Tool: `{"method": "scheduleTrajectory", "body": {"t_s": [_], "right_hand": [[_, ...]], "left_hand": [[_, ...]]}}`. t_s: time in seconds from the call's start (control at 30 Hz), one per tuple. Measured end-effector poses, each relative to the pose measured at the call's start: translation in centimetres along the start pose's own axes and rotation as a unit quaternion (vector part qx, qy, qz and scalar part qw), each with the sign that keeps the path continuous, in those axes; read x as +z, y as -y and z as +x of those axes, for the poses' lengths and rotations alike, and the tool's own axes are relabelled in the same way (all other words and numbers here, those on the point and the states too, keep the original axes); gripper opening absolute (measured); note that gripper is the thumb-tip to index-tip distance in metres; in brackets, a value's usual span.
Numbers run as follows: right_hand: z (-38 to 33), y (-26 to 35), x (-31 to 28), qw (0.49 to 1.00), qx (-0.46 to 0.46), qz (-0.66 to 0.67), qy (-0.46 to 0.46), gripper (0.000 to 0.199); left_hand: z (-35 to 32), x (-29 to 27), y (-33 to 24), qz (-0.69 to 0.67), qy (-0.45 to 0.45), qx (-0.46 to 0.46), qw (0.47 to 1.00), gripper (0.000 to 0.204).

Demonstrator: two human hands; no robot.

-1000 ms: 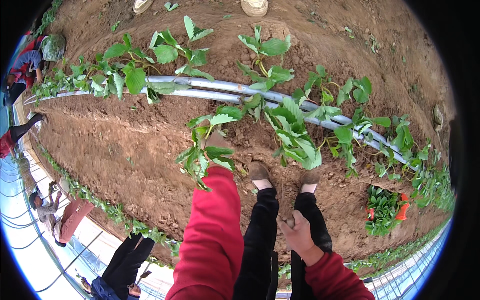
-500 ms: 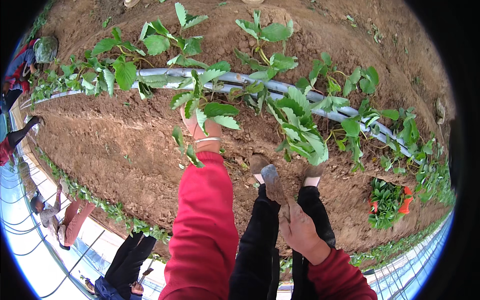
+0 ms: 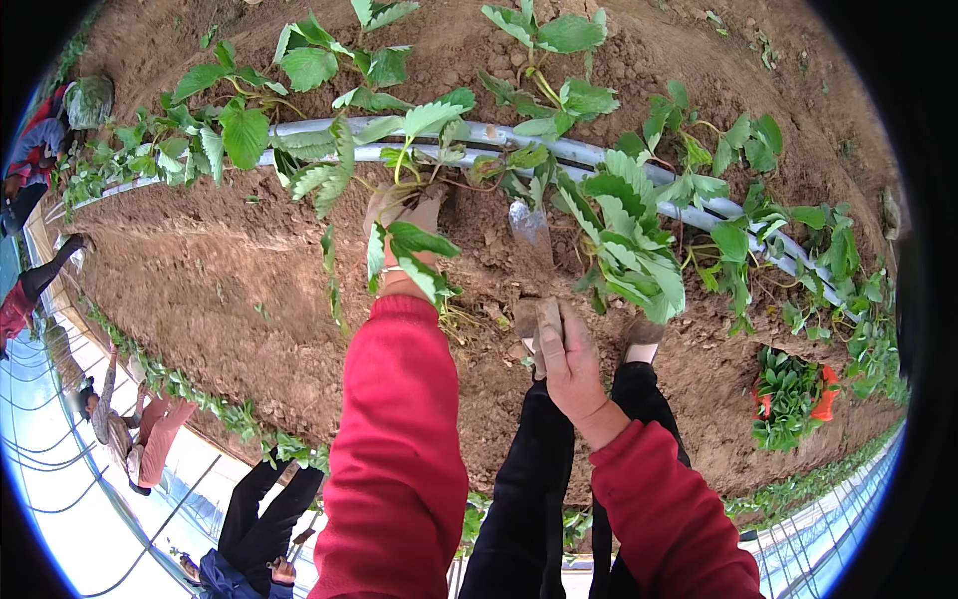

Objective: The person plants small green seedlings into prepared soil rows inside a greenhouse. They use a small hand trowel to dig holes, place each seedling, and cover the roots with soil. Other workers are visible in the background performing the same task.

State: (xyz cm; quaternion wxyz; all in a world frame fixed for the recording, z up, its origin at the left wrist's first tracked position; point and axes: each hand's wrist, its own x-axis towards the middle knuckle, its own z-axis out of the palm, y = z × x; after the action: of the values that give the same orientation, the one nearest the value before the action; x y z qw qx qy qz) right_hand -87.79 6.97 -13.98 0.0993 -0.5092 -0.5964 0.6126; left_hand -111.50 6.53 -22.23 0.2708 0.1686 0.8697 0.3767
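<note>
My left hand [image 3: 404,222] is at the soil beside the grey pipes, closed round the base of a leafy strawberry plant [image 3: 419,241]. Leaves cover part of its fingers. In my right hand [image 3: 572,361] is a trowel [image 3: 531,238], gripped by its handle, with the soil-smeared blade pointing away from me. The blade lies over the soil just right of my left hand. A dark hollow shows in the earth between the left hand and the blade. Another bushy strawberry plant [image 3: 624,235] stands right of the trowel.
Two grey pipes [image 3: 589,153] run across the bed among several strawberry plants. At the right, an orange-edged container [image 3: 827,391] holds a heap of green plants. My shoes [image 3: 644,337] stand on the soil below. Several people [image 3: 160,434] are off to the left.
My right hand has swung the trowel forward, from near my shoes to the soil by the pipes. The left hand has lowered the plant's base to the soil, and its leaves have shifted.
</note>
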Motion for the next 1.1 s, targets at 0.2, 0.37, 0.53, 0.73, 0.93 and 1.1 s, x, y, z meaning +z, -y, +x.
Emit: {"method": "scheduleTrajectory", "body": {"t_s": [0.2, 0.37, 0.53, 0.73, 0.93, 1.1], "right_hand": [[2.6, 2.3, 5.0, 0.898, 0.177, 0.399, 0.047, 0.032], [4.1, 3.5, 5.1, 0.863, 0.242, 0.434, 0.087, 0.036], [4.2, 2.2, 3.6, 0.848, 0.281, 0.446, 0.059, 0.038], [6.7, 1.7, 3.5, 0.908, 0.2, 0.352, 0.111, 0.039], [0.1, 2.8, -1.7, 0.883, 0.282, 0.357, 0.116, 0.04], [-9.0, 1.8, -5.2, 0.862, 0.35, 0.337, 0.143, 0.042]], "left_hand": [[0.1, -0.2, 0.7, -0.006, -0.013, 0.033, 0.999, 0.036], [0.5, -0.4, 1.1, -0.032, -0.02, 0.032, 0.999, 0.044], [-0.7, -0.4, -1.8, 0.07, -0.029, 0.163, 0.984, 0.057], [-1.0, -0.3, -1.3, -0.104, 0.058, 0.051, 0.992, 0.04], [0.2, -0.6, -0.2, -0.199, 0.064, -0.014, 0.978, 0.053], [-0.1, 0.7, -0.4, -0.234, 0.041, 0.002, 0.971, 0.054]]}}
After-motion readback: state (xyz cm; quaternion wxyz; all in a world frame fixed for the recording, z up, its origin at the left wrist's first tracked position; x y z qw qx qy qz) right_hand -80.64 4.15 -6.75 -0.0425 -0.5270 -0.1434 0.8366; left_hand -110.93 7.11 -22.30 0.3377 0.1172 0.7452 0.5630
